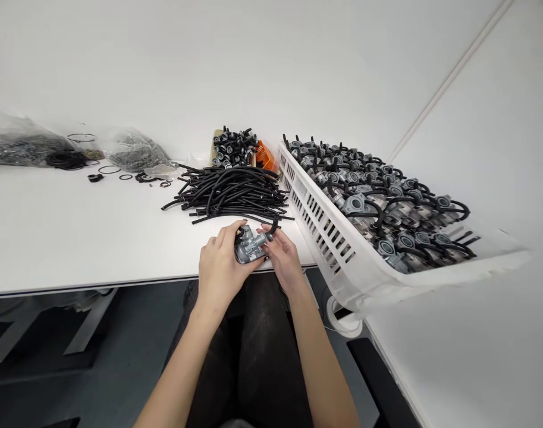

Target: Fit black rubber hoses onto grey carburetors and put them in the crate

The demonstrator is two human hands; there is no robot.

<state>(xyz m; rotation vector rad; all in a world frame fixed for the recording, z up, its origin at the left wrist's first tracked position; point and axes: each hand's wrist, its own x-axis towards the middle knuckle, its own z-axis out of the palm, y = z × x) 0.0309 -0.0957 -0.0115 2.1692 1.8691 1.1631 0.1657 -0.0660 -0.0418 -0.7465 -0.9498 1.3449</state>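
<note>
Just over the table's front edge, my left hand [220, 264] is closed around a grey metal carburetor [250, 246], with the thumb below and fingers over its left side. My right hand [283, 257] pinches a black rubber elbow [273, 228] at the carburetor's right end. The elbow's free end points up. Whether it is fully seated on the metal is hidden by the fingers. Right behind the hands lies a pile of black rubber hoses [235, 190].
At the right stands a white plastic crate [316, 217] filled with carburetors [355, 204] fitted with black hoses. Behind the hose pile, a yellowish box [216, 141] holds small caps with black rubber ends, beside an orange bin [266, 157]. Bags of small parts [135, 148] lie back left.
</note>
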